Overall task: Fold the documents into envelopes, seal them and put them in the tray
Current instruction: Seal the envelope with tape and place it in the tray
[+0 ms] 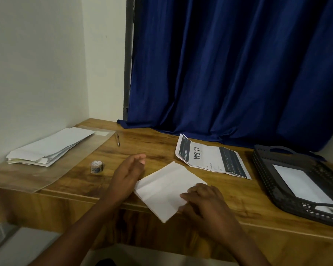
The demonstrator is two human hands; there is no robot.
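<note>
Wooden desk (146, 143): bears every item below, listed left to right.
Envelope stack (48, 145): far left, lying on a clear plastic sleeve (46, 175).
Tape roll (97, 166): just right of the sleeve.
Pen (117, 140): near the back.
Left hand (128, 172): fingers straight, edge-on, touching the left edge of the folded document.
Folded document (162, 191): white, at the desk's front edge; long axis diagonal, near left to far right.
Right hand (204, 200): fingers pressing flat on its right end.
Printed sheet (210, 156): behind the document.
Black tray (267, 181): far right, holding a white envelope (300, 181).
</note>
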